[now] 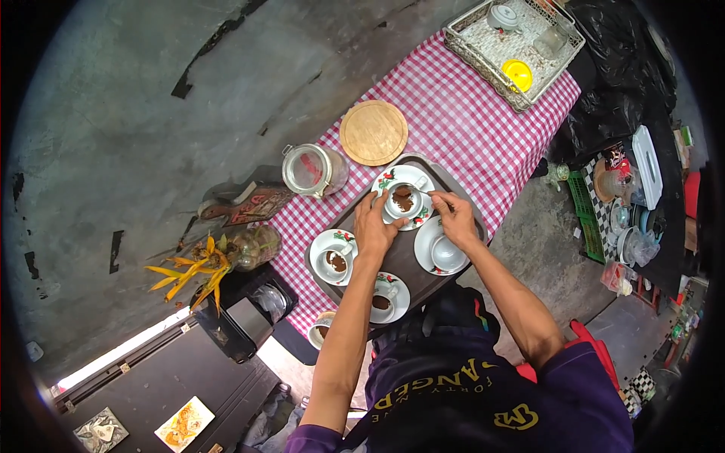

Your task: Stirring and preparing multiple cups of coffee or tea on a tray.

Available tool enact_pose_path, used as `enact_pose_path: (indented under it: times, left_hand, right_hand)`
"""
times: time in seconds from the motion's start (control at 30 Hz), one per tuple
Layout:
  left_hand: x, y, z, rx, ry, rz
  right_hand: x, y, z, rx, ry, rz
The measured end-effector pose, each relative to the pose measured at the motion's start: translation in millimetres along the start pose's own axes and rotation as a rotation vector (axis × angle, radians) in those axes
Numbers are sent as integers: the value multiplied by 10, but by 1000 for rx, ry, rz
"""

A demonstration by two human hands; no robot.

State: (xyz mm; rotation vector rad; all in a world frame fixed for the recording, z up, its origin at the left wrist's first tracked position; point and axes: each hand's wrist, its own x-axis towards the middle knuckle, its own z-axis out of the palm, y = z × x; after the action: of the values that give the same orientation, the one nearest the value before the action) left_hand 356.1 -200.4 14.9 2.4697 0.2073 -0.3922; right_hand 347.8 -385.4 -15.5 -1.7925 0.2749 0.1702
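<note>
A white cup [393, 209] with brown powder inside stands on a white saucer [384, 178] with a red and green pattern. My left hand [374, 229] curls its fingers round the cup's left side. At the cup's right edge, my right hand [455, 220] has its fingertips pinched together; a thin pale thing seems to lie between them and the cup, too small to name. Below that hand, a white cup [447, 257] with no powder visible sits on its saucer. Two more cups with brown powder, one at the left [332, 263] and one nearer me [382, 303], stand on saucers.
The saucers share a dark tray [423, 283] on a pink checked tablecloth [461, 98]. Beyond lie a round wooden board [374, 133], a clip-top glass jar [311, 170] and a wicker tray [492, 74]. A vase with yellow flowers [204, 268] stands left, a container of brown powder [321, 332] nearer me.
</note>
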Motion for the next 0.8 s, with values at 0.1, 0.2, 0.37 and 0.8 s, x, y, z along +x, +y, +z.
enact_pose_path:
  times: [0.1,0.2,0.37,0.8]
  left_hand:
    - [11,-7,9,-1,11,12]
    - [8,-11,22,5,4,5]
    - [14,-26,30,7,11,8]
    - [-250,-54,59,-16,83,129]
  right_hand:
    - [5,-47,-21,-35,-10,11]
    - [-13,-22,-11,-9,4,-1]
    - [-10,31,-5,1,-13,25]
    - [-245,-75,-78,132,7,183]
